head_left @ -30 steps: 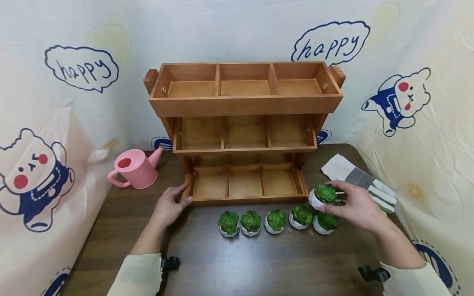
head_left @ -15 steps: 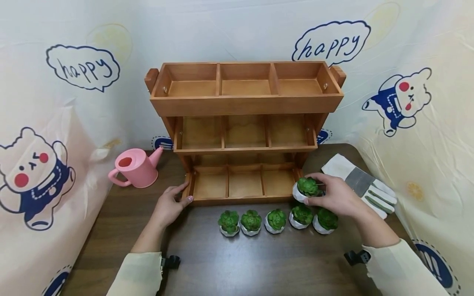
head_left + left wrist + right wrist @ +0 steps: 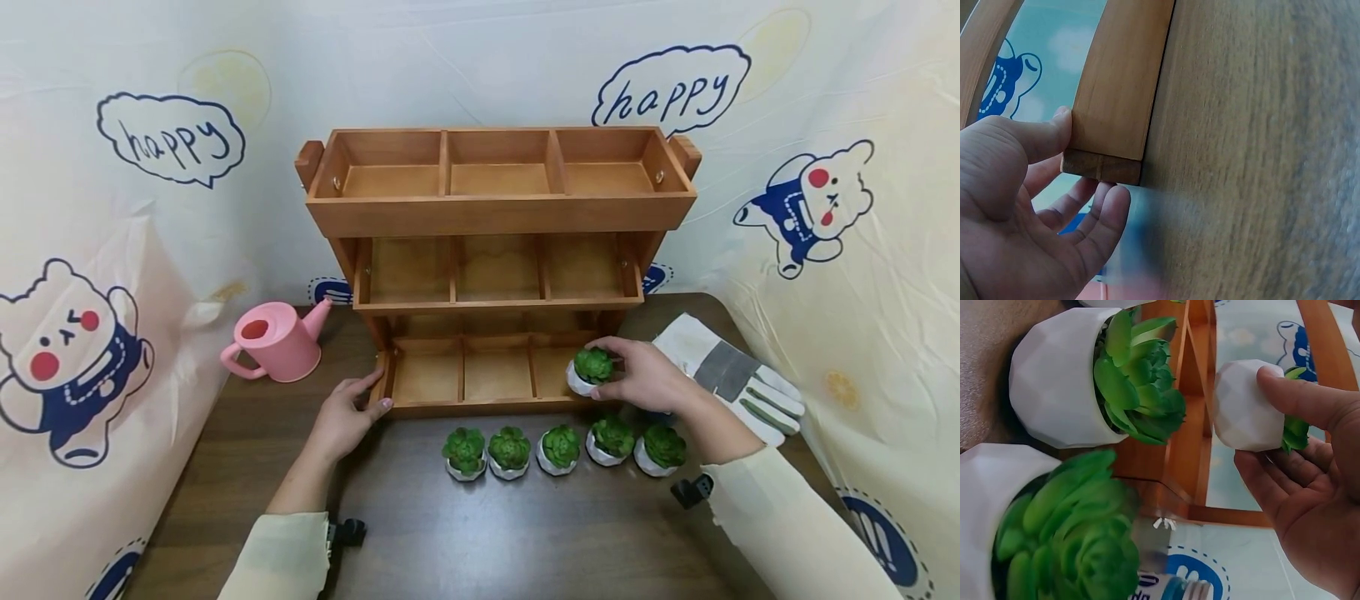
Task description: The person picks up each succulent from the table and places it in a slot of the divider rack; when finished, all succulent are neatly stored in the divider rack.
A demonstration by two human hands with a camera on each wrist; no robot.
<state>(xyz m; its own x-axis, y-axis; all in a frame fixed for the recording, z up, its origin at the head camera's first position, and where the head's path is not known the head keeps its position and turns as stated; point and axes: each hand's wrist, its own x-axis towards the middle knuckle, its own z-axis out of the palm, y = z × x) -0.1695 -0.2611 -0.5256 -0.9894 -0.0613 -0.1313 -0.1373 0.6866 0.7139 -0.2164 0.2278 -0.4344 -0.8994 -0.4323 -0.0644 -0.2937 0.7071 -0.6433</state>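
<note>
A three-tier wooden shelf [image 3: 498, 217] stands at the back of the table, each tray split into three compartments. My left hand [image 3: 345, 421] grips the left front corner of the lowest tray [image 3: 487, 409]; in the left wrist view the thumb lies on one side of the wooden end [image 3: 1102, 165], fingers curled on the other. Between thumb and fingers my right hand [image 3: 648, 375] holds a potted succulent [image 3: 592, 367], upright over the lowest tray's right compartment. Its faceted white pot [image 3: 1247, 406] shows in the right wrist view. Whether it touches the tray floor, I cannot tell.
Several more potted succulents [image 3: 558, 448] line up in front of the shelf. To the left is a pink watering can [image 3: 279, 343]. White-and-grey gloves [image 3: 727, 371] lie at the right. A partly hidden item with printed letters [image 3: 1175, 589] appears in the right wrist view.
My right hand has carried the succulent leftward, from above the row's right end to over the lowest tray's right compartment. My left hand has stayed on the tray corner.
</note>
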